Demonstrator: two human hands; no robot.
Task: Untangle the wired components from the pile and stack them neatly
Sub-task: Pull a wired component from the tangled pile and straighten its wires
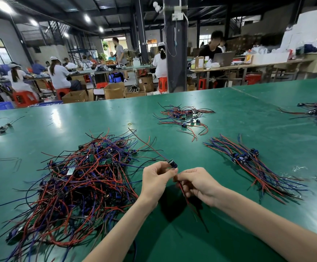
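Head view: left hand [156, 178] is pinching a component [172, 164], right hand [197, 184] is gripping its wires [186, 200]; sliding down slowly should be straightening them.

No text, brand, number or sign legible anywhere in view.

Cardboard box [199, 63] on the far desk [239, 66]: any print on its face too small to read.

Orange pack [248, 58] on the same desk: a pale mark on the front, not readable.

Green board [71, 171] in the wire pile [82, 195]: pale patch on top, blurred, no characters made out.
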